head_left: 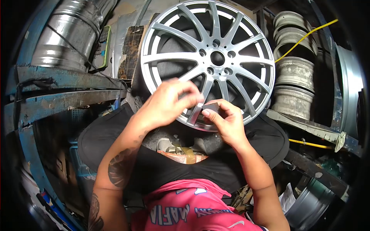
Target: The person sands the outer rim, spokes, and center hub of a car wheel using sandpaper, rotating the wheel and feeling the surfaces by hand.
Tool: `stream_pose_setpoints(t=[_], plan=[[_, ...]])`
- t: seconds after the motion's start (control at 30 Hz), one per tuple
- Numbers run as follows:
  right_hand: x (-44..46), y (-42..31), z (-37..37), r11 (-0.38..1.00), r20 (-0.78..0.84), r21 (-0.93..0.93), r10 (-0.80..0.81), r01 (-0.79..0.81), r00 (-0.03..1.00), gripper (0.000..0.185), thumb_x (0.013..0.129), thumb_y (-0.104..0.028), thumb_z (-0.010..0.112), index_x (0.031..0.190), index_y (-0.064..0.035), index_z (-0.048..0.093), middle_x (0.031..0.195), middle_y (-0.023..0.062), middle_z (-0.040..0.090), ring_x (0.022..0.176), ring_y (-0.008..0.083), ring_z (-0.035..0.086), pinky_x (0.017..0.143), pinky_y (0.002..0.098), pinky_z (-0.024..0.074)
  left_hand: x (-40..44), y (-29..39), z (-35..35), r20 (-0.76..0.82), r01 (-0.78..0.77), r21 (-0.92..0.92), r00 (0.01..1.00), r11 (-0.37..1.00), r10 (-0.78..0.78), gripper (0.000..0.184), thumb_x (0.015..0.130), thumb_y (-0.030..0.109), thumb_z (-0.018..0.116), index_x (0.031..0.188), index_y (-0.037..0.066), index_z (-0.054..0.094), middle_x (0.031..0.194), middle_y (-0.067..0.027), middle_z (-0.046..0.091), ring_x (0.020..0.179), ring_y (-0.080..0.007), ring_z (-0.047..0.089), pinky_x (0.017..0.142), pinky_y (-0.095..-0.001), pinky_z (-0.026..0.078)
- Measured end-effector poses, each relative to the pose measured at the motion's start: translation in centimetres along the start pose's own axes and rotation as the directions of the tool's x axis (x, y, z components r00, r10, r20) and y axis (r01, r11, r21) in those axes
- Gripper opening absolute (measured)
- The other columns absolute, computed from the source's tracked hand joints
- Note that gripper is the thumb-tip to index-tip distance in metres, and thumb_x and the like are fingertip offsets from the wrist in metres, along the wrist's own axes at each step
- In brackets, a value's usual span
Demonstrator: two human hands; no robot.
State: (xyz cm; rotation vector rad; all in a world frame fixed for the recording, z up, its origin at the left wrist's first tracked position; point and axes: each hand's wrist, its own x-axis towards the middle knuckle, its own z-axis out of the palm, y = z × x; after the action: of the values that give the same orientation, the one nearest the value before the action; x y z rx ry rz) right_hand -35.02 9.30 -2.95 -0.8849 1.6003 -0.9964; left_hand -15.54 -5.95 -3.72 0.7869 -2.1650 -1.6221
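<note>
A silver multi-spoke alloy wheel [216, 43] lies face up in front of my knees, its lower rim close to my lap. My right hand [230, 121] is closed on a small dark grey square of sandpaper [210, 110], pinched between thumb and fingers over the lower spokes. Just left of it, my left hand [171, 98] hovers over the lower left of the wheel with its fingers bent. Motion smears those fingertips, and I cannot see whether anything is in them.
Several bare wheel barrels [295, 73] are stacked at the right, with a yellow cable [308, 36] across them. Blue metal framing [69, 79] stands at the left, below a large shiny cylinder [67, 34]. Another rim [312, 204] lies low at the right.
</note>
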Motion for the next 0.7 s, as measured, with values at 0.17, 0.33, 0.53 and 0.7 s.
stream_pose_setpoints(t=[0.17,0.33,0.53,0.7], plan=[[-0.5,-0.3,0.1,0.848,0.142,-0.448,-0.245,0.283,0.959,0.013,0.096,-0.01,0.08,0.106,-0.0032,0.081,0.097,0.012,0.075,0.092,0.0282,0.073,0.079,0.0372,0.0577,2.2,-6.4,0.2,-0.474,0.106,0.661,0.827,0.743,0.303,0.034,0.102,0.032,0.069,0.13,0.012,0.073,0.144,-0.0124,0.067,0.143,-0.0358,0.055,0.125,-0.0575,0.029],[-1.4,1.6,1.5,0.788,0.163,-0.568,-0.176,0.238,0.971,0.024,0.095,-0.012,0.082,0.116,-0.0039,0.074,0.096,0.0139,0.075,0.079,0.0308,0.072,0.068,0.0401,0.0568,3.2,-7.0,1.1,-0.499,0.179,0.689,0.82,0.702,0.281,0.042,0.097,0.034,0.07,0.134,0.016,0.071,0.147,-0.0099,0.065,0.144,-0.0351,0.052,0.127,-0.0628,0.026],[-0.8,1.1,1.6,0.777,0.211,-0.588,-0.124,0.227,0.97,0.021,0.095,-0.013,0.081,0.111,-0.0026,0.073,0.101,0.0172,0.076,0.086,0.0372,0.075,0.074,0.0432,0.0575,3.1,-7.1,1.2,-0.509,0.186,0.672,0.819,0.717,0.265,0.044,0.095,0.028,0.069,0.137,0.016,0.07,0.147,-0.0086,0.063,0.146,-0.0342,0.05,0.128,-0.0648,0.024],[-0.9,0.5,2.2,0.718,0.19,-0.666,-0.099,0.203,0.977,0.021,0.097,-0.015,0.08,0.109,-0.0016,0.069,0.098,0.0177,0.075,0.089,0.0382,0.074,0.078,0.0459,0.058,3.1,-7.1,1.2,-0.509,0.185,0.667,0.821,0.722,0.26,0.045,0.094,0.026,0.069,0.138,0.016,0.069,0.148,-0.0085,0.062,0.146,-0.0343,0.05,0.128,-0.0649,0.024]])
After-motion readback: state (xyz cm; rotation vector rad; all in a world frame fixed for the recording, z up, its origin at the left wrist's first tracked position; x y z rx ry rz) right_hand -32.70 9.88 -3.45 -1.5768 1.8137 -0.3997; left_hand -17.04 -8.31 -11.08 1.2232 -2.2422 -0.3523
